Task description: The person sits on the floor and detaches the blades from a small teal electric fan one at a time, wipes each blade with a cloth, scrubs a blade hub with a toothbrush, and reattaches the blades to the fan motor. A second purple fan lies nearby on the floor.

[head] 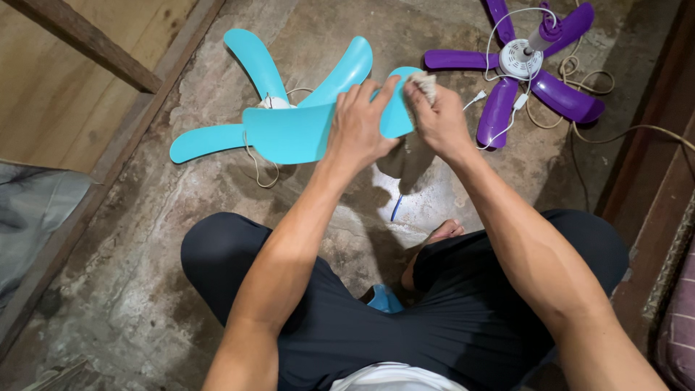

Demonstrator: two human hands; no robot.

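Centrally, a blue fan (289, 116) blade is gripped by the left hand (358, 123), fingers curled over it; a cloth (422, 85) is pinched in the right hand (438, 116).

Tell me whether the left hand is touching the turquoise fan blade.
Touching. The head view shows the left hand gripping the turquoise fan blade, fingers curled over its top edge, with no gap visible.

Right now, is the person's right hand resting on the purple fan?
No, the right hand presses a whitish cloth against a blade of the turquoise fan, while the purple fan lies apart, untouched.
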